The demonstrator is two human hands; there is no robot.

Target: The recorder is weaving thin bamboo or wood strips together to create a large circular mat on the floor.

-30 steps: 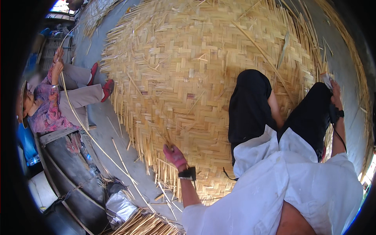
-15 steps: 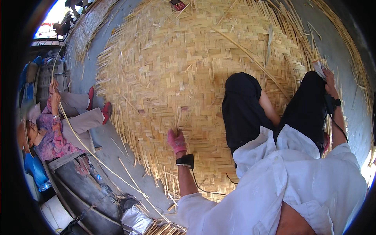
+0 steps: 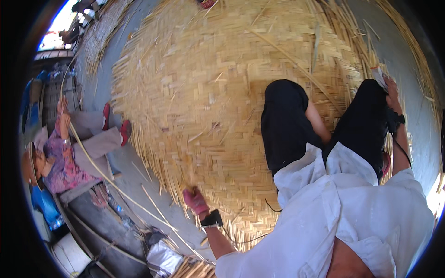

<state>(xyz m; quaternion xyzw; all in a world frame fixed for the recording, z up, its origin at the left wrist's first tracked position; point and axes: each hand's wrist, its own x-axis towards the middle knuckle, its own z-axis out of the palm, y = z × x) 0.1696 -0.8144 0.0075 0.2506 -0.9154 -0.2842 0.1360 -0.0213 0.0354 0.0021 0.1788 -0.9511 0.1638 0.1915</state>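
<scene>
My left hand [image 3: 195,202], in a pink glove, is closed low over the left part of a large woven mat [image 3: 185,88] of pale split strips. It is blurred, and a faint tan smear shows in front of the fingers; what they hold I cannot make out. On the far right, beside my right knee, my right hand [image 3: 393,95] is closed round a small whitish object [image 3: 379,77] with a reddish-orange end. Its kind is unclear. I sit on the mat with my knees up.
A long strip [image 3: 294,60] and shorter scraps lie on the mat, with loose strips [image 3: 340,23] along its right edge. At left a seated person [image 3: 69,157] holds a long bent strip [image 3: 95,164]. A silvery packet [image 3: 164,257] and a strip bundle [image 3: 194,268] lie lower left.
My left hand has moved left and nearer to me; the thin strips that stuck out of its fist no longer show clearly. My right hand stays by the knee, still gripping the whitish object.
</scene>
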